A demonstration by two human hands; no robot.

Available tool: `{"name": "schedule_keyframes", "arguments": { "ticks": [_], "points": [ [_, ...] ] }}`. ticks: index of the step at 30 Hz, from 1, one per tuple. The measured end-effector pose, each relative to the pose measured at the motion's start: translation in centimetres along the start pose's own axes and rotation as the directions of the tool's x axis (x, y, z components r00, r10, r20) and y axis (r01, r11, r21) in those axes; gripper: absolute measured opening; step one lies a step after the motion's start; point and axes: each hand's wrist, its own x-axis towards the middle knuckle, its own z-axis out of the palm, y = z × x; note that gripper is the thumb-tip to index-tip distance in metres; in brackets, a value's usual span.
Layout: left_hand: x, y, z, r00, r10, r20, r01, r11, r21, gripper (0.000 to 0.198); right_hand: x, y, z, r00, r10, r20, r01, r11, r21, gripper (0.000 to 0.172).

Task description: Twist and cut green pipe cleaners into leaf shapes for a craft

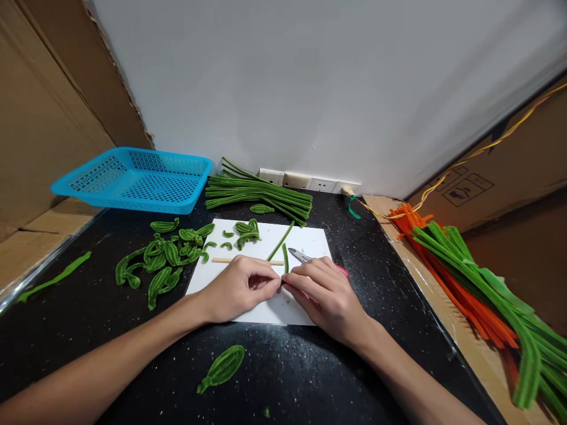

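My left hand [245, 288] and my right hand [330, 298] meet fingertip to fingertip over a white sheet [270, 310], both pinched closed. Something small and dark shows between the fingertips, mostly hidden. A short green pipe cleaner [286, 258] runs down to my right fingers and appears to be gripped there. Behind the hands lie a thin wooden stick [224, 260] and a longer green pipe cleaner [280, 241]. Scissors [298, 255] rest partly under my right hand. Small curved green pieces [226, 245] and a folded leaf shape [248, 229] lie on the sheet.
Left of the sheet is a pile of green pipe-cleaner leaves [171, 252]; another leaf [222, 367] lies in front. A blue basket [181, 203] and a green pipe-cleaner bundle [257, 195] stand behind. Orange pipe cleaners [460, 301] and green ones [491, 289] lie right.
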Motion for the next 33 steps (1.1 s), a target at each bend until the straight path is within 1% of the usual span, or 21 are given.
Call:
{"name": "schedule_keyframes", "arguments": {
  "ticks": [4, 7, 9, 11, 12, 13, 14, 16, 17, 18, 19, 20, 22, 23, 25, 28, 29, 31, 33],
  "points": [
    [0.0, 0.3, 0.1, 1.000, -0.009, 0.019, 0.010, 0.999, -0.034, 0.025, -0.1, 0.0, -0.2, 0.998, -0.057, 0.021, 0.057, 0.998, -0.013, 0.014],
    [-0.1, 0.4, 0.5, 1.000, 0.009, 0.006, -0.008, 0.999, -0.039, 0.024, -0.2, 0.0, -0.3, 0.999, -0.047, 0.016, 0.047, 0.999, 0.002, 0.017],
    [-0.2, 0.4, 0.8, 0.998, 0.060, -0.021, -0.060, 0.998, -0.014, 0.026, -0.1, -0.3, -0.2, 1.000, -0.006, -0.003, 0.006, 0.999, 0.051, 0.019],
    [-0.4, 0.2, 1.0, 0.988, 0.147, -0.053, -0.143, 0.988, 0.066, 0.030, 0.0, -0.7, 0.0, 0.996, 0.083, -0.025, -0.079, 0.986, 0.145, 0.020],
    [-0.5, 0.1, 1.1, 0.975, 0.211, -0.070, -0.200, 0.971, 0.132, 0.031, 0.1, -1.0, 0.2, 0.989, 0.143, -0.031, -0.134, 0.970, 0.201, 0.020],
    [-0.6, -0.1, 1.1, 0.954, 0.287, -0.083, -0.264, 0.940, 0.216, 0.031, 0.2, -1.3, 0.3, 0.977, 0.213, -0.028, -0.199, 0.946, 0.255, 0.019],
    [-0.6, -0.2, 1.1, 0.924, 0.373, -0.087, -0.330, 0.890, 0.315, 0.029, 0.3, -1.6, 0.4, 0.958, 0.286, -0.014, -0.269, 0.914, 0.304, 0.019],
    [-0.8, -0.4, 0.9, 0.834, 0.550, -0.047, -0.450, 0.727, 0.518, 0.023, 0.5, -2.0, 0.5, 0.910, 0.414, 0.031, -0.394, 0.835, 0.385, 0.019],
    [-0.8, -0.4, 0.8, 0.788, 0.616, -0.011, -0.489, 0.637, 0.596, 0.021, 0.6, -2.0, 0.5, 0.888, 0.456, 0.054, -0.435, 0.798, 0.418, 0.019],
    [-0.8, -0.4, 0.6, 0.752, 0.659, 0.024, -0.512, 0.561, 0.650, 0.020, 0.6, -2.0, 0.5, 0.878, 0.472, 0.073, -0.453, 0.774, 0.442, 0.019],
    [-0.8, -0.4, 0.6, 0.726, 0.685, 0.053, -0.527, 0.506, 0.683, 0.020, 0.7, -1.8, 0.4, 0.887, 0.454, 0.083, -0.439, 0.772, 0.459, 0.018],
    [-0.8, -0.3, 0.5, 0.707, 0.703, 0.073, -0.538, 0.468, 0.702, 0.020, 0.6, -1.5, 0.2, 0.910, 0.406, 0.084, -0.396, 0.791, 0.467, 0.017],
    [-0.7, -0.1, 0.4, 0.685, 0.722, 0.095, -0.546, 0.424, 0.722, 0.021, 0.5, -0.8, -0.2, 0.965, 0.250, 0.074, -0.257, 0.860, 0.442, 0.014],
    [-0.7, 0.0, 0.4, 0.679, 0.727, 0.103, -0.549, 0.411, 0.728, 0.021, 0.4, -0.5, -0.4, 0.983, 0.170, 0.065, -0.182, 0.895, 0.409, 0.013],
    [-0.6, 0.2, 0.3, 0.692, 0.714, 0.104, -0.548, 0.426, 0.720, 0.022, 0.3, -0.1, -0.7, 0.997, 0.048, 0.052, -0.063, 0.947, 0.315, 0.012],
    [-0.6, 0.5, 0.0, 0.760, 0.645, 0.078, -0.529, 0.544, 0.651, 0.022, 0.2, 0.1, -1.0, 0.997, -0.046, 0.060, 0.034, 0.982, 0.186, 0.013],
    [-0.6, 0.7, -0.1, 0.782, 0.620, 0.072, -0.520, 0.584, 0.623, 0.023, 0.2, 0.1, -1.0, 0.996, -0.064, 0.066, 0.053, 0.986, 0.160, 0.013],
    [-0.6, 0.8, -0.2, 0.811, 0.582, 0.064, -0.506, 0.642, 0.575, 0.024, 0.1, -0.1, -0.9, 0.994, -0.078, 0.073, 0.068, 0.989, 0.129, 0.014],
    [-0.6, 0.8, -0.1, 0.822, 0.567, 0.058, -0.500, 0.668, 0.551, 0.026, 0.1, -0.2, -0.8, 0.996, -0.055, 0.074, 0.045, 0.990, 0.133, 0.014]
  ]
}}
